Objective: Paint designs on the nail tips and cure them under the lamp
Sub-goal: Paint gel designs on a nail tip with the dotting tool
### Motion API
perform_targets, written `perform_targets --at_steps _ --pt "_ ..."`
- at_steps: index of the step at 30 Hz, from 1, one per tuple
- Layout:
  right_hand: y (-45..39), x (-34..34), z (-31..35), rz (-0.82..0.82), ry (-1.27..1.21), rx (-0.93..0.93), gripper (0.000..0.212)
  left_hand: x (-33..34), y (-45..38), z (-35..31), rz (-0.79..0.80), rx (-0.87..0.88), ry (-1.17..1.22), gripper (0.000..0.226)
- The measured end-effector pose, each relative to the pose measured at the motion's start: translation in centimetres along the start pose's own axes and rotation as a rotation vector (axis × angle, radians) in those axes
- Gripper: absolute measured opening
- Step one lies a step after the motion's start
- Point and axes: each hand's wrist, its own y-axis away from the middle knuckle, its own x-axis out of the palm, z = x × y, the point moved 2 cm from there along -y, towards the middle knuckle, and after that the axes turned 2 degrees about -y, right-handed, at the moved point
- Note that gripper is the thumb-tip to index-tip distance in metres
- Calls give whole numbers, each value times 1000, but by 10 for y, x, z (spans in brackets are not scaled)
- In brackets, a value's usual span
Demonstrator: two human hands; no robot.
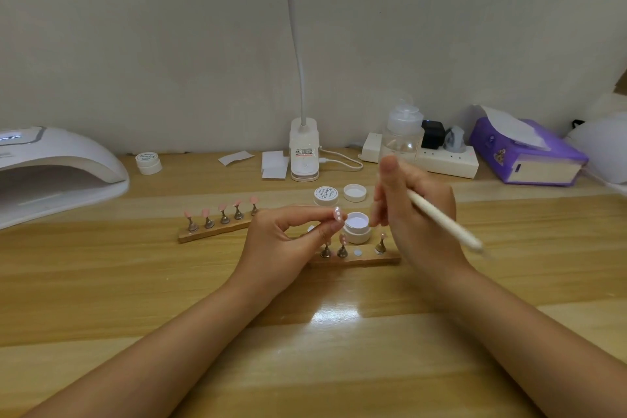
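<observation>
My left hand (286,241) pinches a pink nail tip (337,214) with white dots, held just left of an open white gel pot (357,227). My right hand (417,214) grips a white brush pen (444,218), its working end hidden behind my fingers near the pot. Below my hands lies a wooden stand (359,260) with pink tips on metal pegs and one bare magnet spot. A second wooden stand (217,226) at centre left carries several plain pink tips. The white curing lamp (57,173) sits at the far left.
A closed gel pot (325,196) and a loose lid (355,192) sit behind the open pot. Another pot (148,163), a desk lamp base (304,153), a pump bottle (403,136), a power strip (448,159) and a purple tissue box (529,153) line the wall.
</observation>
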Motion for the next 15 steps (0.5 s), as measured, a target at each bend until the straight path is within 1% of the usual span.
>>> perform_targets --at_steps 3,5,7,10,15 --pt "2 0 -1 49 202 -199 23 0 0 -2 -9 1 28 26" --pt "6 2 2 121 256 -293 26 -1 1 -3 -8 4 37 26" --pt "9 5 3 187 264 -323 30 -2 0 -1 2 -8 46 19" --pt "10 6 1 215 274 -338 38 -3 0 -1 9 -4 48 20" --pt "10 7 1 217 260 -357 29 -3 0 -2 19 12 50 20"
